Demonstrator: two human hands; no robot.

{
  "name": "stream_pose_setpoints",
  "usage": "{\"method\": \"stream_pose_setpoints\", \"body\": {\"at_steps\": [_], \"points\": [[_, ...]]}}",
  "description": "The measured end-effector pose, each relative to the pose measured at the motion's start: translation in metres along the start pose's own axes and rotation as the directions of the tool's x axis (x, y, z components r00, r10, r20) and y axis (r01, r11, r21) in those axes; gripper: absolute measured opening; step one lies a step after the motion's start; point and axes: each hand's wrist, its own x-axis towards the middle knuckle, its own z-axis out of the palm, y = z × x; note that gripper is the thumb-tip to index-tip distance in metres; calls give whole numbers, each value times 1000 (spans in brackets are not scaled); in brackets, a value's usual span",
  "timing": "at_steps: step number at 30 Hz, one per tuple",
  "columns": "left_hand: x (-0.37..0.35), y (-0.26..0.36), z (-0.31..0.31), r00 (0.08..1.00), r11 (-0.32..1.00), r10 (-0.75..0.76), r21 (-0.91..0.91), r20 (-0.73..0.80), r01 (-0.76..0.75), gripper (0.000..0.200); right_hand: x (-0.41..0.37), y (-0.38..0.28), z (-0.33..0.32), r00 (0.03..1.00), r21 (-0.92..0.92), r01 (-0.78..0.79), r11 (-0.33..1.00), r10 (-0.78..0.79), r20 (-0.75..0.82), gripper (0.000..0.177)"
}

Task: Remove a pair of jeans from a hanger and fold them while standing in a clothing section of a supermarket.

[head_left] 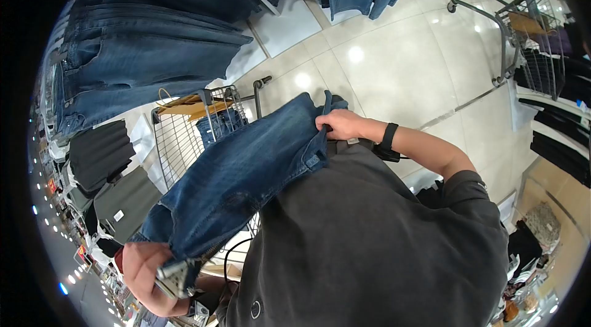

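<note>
A pair of blue jeans [228, 173] stretches across the front of the body, folded lengthwise, over part of a wire cart. My left hand [144, 271] is closed on its lower-left end, beside a tag or label that is blurred. At the upper-right end, my right hand [341, 124] pinches the denim, thumb and fingers pressed together. A dark band [389, 136] circles the right wrist.
Hanging jeans [154, 50] fill the upper left. The wire cart [178, 148] holds hangers and denim. A second cart [535, 31] stands at the upper right, near racks of dark clothes [560, 148]. Folded dark garments [101, 154] lie at left.
</note>
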Motion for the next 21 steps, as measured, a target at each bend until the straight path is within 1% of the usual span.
{"method": "stream_pose_setpoints", "body": {"at_steps": [1,2,3,5,6,8,9,10,12,14,16,17,18,21], "points": [[4,2,-3,999,999,-35,17,25,35,36,3,-1,-3,997,-65,12,998,-17,-80,30],[-1,-2,-3,991,989,-133,67,-2,132,36,6,-1,-6,987,-129,19,991,-39,-158,29],[-13,-19,-11,983,976,-182,117,-12,182,40,11,10,-5,940,-182,112,977,-163,-299,28],[-36,-42,-14,954,963,-246,72,-170,261,51,15,12,-6,912,-235,140,962,-217,-349,33],[-38,-47,-17,940,941,-279,139,-197,308,63,16,6,-9,937,-170,116,979,-165,-309,35],[-46,-50,-24,952,960,-260,65,-162,273,63,17,-6,-18,974,-51,57,997,-66,-216,38],[-41,-44,-25,957,966,-252,26,-144,259,63,18,-10,-20,972,-43,65,997,-73,-224,39],[-36,-37,-26,961,974,-226,-13,-157,226,59,19,-14,-21,970,-34,74,997,-80,-230,40],[-41,-34,-29,929,956,-288,-4,-234,295,58,24,-16,-19,966,-25,84,996,-88,-242,40],[-47,-34,-43,948,963,-267,-22,-172,267,63,34,-11,-14,963,-23,86,996,-89,-256,39],[-47,-37,-48,928,955,-273,43,-254,292,63,42,-14,-22,936,-52,192,980,-199,-289,34],[-46,-38,-50,906,946,-311,-5,-289,323,65,46,-15,-27,918,-68,240,968,-249,-307,32],[-45,-36,-52,861,914,-398,-57,-318,402,60,51,-16,-31,911,-71,223,972,-233,-339,28],[-45,-42,-63,843,899,-435,-102,-316,425,57,61,-17,-45,880,-62,215,975,-221,-420,28]]}}
